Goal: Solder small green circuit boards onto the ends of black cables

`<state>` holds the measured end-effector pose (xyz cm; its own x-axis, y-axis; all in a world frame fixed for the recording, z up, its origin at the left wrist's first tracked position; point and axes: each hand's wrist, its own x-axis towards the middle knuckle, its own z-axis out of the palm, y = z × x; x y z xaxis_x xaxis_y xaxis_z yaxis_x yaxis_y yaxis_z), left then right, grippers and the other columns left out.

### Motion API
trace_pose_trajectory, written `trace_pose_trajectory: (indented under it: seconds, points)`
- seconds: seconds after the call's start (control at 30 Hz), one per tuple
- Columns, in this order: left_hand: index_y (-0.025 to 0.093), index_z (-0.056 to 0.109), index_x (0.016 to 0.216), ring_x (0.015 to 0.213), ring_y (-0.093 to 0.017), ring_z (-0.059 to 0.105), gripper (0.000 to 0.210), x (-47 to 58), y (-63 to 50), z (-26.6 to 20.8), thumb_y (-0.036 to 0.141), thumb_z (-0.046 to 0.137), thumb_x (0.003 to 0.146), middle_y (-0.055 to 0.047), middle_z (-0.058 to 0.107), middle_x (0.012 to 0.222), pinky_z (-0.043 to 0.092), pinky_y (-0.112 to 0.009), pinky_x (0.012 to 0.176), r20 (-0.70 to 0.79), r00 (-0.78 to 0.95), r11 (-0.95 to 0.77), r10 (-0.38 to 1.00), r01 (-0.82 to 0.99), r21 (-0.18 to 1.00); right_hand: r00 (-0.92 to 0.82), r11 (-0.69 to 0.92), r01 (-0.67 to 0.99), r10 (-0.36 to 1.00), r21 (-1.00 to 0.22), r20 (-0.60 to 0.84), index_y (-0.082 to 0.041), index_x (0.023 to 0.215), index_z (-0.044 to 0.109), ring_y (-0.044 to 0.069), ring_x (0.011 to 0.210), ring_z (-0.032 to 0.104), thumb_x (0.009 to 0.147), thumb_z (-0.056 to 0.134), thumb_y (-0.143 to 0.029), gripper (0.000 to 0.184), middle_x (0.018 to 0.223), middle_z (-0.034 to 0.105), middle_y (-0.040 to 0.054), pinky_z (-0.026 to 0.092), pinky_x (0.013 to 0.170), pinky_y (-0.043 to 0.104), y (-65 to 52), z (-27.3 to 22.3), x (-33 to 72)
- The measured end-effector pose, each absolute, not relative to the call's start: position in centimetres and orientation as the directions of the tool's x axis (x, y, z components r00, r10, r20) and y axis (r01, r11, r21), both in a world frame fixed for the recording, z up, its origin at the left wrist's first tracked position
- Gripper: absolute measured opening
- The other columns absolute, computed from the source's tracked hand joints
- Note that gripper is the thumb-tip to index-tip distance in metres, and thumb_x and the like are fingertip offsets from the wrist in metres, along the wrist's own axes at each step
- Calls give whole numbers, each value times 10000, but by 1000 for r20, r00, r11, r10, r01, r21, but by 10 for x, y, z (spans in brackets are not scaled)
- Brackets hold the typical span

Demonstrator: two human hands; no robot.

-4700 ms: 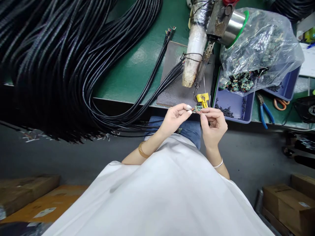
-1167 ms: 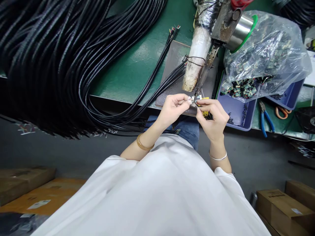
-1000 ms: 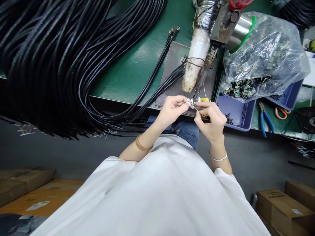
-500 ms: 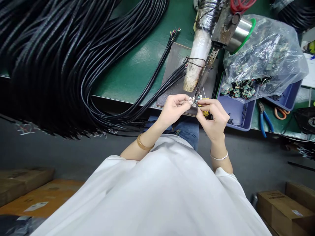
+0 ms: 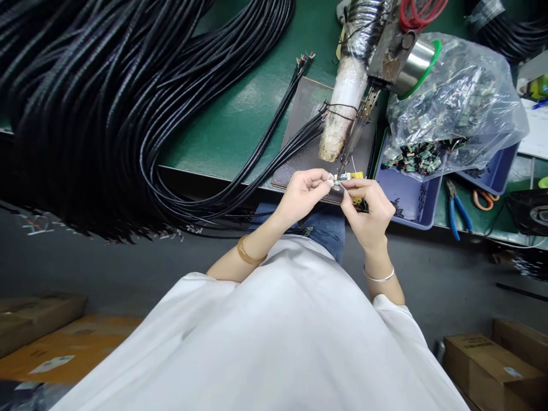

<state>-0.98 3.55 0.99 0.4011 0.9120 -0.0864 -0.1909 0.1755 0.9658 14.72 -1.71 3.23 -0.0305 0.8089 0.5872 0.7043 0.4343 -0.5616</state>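
My left hand [image 5: 306, 191] is closed in a pinch, thumb against fingertips, on the thin light-coloured wires [image 5: 331, 179]. Opposite it, my right hand [image 5: 370, 208] pinches a thin wire [image 5: 343, 185] between thumb and forefinger. Between the fingertips sits a small circuit board [image 5: 337, 182], partly hidden by them. The tip of a fixed soldering iron [image 5: 357, 123] points down right at this spot. Just behind my right fingers is a yellow piece [image 5: 357, 176], partly covered.
Black cables [image 5: 107, 114] fill the left of the green bench [image 5: 240, 120]. Beside the iron stand a wrapped white tube [image 5: 338, 120] and a solder spool [image 5: 417, 65]. To the right are a blue tray [image 5: 413, 211], a plastic bag [image 5: 462, 97] of small boards, pliers [image 5: 458, 208] and orange-handled scissors [image 5: 483, 198].
Both hands keep their pinch under the iron and have barely moved. The small parts between the fingertips have shifted slightly. The whole view has moved a little.
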Motion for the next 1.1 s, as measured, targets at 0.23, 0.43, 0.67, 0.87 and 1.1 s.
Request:
trace_pose_trajectory:
  seconds: [0.23,0.43,0.67,0.87,1.1]
  points:
    - [138,601,700,557,-57,358,204,-8,37,15,293,660,819,34,449,611,266,-212,543,-74,378,150,923,-177,973,-18,416,726,807,-547,590,-239,850,623,164,879,712,869,643,-105,137,934,738,13,593,815,334,-15,32,146]
    - [130,614,698,532,-48,356,192,-8,38,20,279,673,803,41,453,589,274,-201,526,-52,357,123,933,-180,976,-16,422,718,806,-554,592,-235,837,636,154,875,709,851,667,-90,149,947,737,19,593,808,315,-14,37,144]
    - [129,637,711,561,-60,418,174,-9,38,18,279,670,795,27,515,614,322,-197,550,-91,359,163,929,-174,971,-42,414,740,815,-531,578,-245,822,577,174,908,716,842,635,-95,162,960,737,13,592,826,336,-16,40,145]
    - [127,648,689,606,-70,472,139,-13,38,14,234,657,776,14,564,647,357,-199,591,-114,402,185,908,-143,972,-160,459,759,819,-461,551,-236,838,554,157,883,719,837,617,-73,175,993,739,27,578,741,281,-18,34,148]
    - [121,659,699,601,-67,485,135,-12,35,16,235,661,770,16,583,644,370,-190,592,-117,403,188,908,-140,972,-41,419,719,822,-554,568,-237,856,592,160,880,718,868,636,-109,136,929,736,11,590,787,307,-21,35,147]
